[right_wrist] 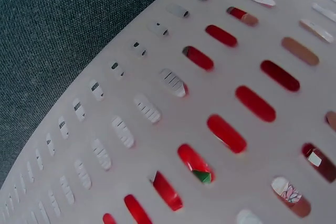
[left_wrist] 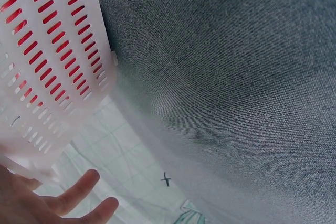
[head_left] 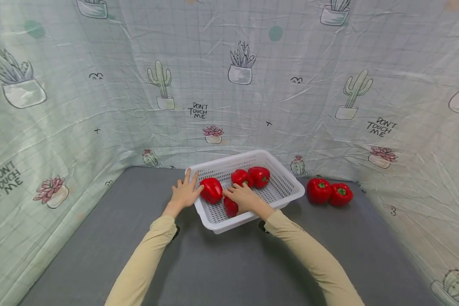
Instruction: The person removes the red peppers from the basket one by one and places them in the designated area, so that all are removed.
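A white perforated plastic basket (head_left: 229,224) stands on the dark table with several red bell peppers in it. My left hand (head_left: 183,194) rests at the basket's left rim, fingers straight and spread, beside the leftmost bell pepper (head_left: 211,190). In the left wrist view, two fingers of that hand (left_wrist: 63,200) stretch out past the basket's end wall. Reaching over the front rim, my right hand (head_left: 245,199) grips a bell pepper (head_left: 230,207) near the front, partly covering it. Through slots of the basket wall (right_wrist: 157,156), the right wrist view shows red pepper and bits of skin.
Two more bell peppers (head_left: 318,191) lie side by side on the table (head_left: 229,272), right of the basket. Farther back in the basket sit two others (head_left: 259,177), touching. A cactus-print curtain (head_left: 214,85) hangs behind and along both sides of the table.
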Motion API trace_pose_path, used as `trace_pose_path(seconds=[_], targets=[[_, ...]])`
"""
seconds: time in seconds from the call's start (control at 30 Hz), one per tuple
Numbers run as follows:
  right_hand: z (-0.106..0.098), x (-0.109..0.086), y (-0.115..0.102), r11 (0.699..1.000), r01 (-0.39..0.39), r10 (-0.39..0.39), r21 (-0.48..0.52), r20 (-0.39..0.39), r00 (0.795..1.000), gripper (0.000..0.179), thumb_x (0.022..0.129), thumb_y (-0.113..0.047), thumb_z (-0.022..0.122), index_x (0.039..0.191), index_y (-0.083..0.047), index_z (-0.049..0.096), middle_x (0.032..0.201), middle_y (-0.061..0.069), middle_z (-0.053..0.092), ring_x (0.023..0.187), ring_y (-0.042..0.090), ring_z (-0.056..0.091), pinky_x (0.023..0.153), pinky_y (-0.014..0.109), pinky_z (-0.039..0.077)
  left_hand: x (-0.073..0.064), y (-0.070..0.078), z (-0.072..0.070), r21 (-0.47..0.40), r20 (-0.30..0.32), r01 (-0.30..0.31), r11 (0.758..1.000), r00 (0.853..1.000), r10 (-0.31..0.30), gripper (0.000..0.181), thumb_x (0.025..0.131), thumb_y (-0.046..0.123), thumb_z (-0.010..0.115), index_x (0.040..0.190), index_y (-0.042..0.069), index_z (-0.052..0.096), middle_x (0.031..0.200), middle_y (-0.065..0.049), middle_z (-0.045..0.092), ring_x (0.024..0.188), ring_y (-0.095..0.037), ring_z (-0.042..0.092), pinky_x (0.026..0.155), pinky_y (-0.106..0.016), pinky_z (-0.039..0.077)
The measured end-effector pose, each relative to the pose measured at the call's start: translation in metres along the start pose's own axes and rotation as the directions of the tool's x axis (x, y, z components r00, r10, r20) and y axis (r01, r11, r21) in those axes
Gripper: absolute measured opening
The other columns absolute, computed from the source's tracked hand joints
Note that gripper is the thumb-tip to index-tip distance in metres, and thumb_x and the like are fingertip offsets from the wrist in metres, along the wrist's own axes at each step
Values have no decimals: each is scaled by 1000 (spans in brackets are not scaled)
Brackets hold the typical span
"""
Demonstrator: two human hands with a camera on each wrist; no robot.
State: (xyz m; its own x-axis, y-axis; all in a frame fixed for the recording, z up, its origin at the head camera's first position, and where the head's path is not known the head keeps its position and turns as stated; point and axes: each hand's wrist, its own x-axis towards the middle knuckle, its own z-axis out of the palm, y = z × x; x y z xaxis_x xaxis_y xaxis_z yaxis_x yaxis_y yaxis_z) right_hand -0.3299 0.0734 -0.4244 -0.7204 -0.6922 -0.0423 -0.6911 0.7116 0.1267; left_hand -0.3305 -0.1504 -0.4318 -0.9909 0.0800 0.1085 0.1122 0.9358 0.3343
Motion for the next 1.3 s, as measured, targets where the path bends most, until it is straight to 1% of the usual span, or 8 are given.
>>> trace_pose_path(seconds=[0.1,0.33,0.53,0.87,1.13,1.3], targets=[[-1,-1,0,1000,-2,3,17,-15,1000,86,60,-34,79,134,-22,38,133,2,48,123,25,40,102,53,29,0,0,-1,-3,2,-2,1000,1000,2,64,91,46,35,143,11,20,150,-16,5,122,-54,26,94,-70,19],[-3,-4,5,999,32,-31,11,-60,998,83,60,-36,80,131,-21,40,128,4,50,118,24,43,97,48,35,-2,1,-3,-4,12,-10,1000,1000,10,65,91,46,35,143,11,18,150,-16,4,121,-54,26,93,-70,19],[-8,-7,9,999,35,-33,14,-98,995,84,58,-36,80,130,-22,40,127,5,48,116,23,43,95,47,36,-1,0,-3,5,12,-6,1000,1000,6,65,92,46,34,144,11,17,151,-16,3,123,-55,24,94,-70,18],[-17,-13,7,998,43,-38,40,-116,992,86,60,-34,79,134,-19,38,132,6,42,119,26,38,98,52,32,0,0,-3,-5,16,-2,1000,1000,2,65,91,46,34,144,12,17,151,-15,3,123,-55,24,94,-70,18],[-23,-23,5,999,49,-46,14,-185,982,85,59,-36,79,132,-18,38,128,7,42,116,24,38,95,50,36,0,-1,-1,-2,5,-5,1000,1000,5,65,91,46,35,143,11,18,151,-16,4,122,-55,25,93,-70,19],[-28,-29,3,999,45,-37,30,-231,972,83,57,-33,80,128,-15,40,127,8,42,114,24,38,89,49,40,-1,-1,-1,2,4,-8,1000,1000,8,65,91,46,35,143,11,18,150,-17,4,121,-55,26,93,-70,19]])
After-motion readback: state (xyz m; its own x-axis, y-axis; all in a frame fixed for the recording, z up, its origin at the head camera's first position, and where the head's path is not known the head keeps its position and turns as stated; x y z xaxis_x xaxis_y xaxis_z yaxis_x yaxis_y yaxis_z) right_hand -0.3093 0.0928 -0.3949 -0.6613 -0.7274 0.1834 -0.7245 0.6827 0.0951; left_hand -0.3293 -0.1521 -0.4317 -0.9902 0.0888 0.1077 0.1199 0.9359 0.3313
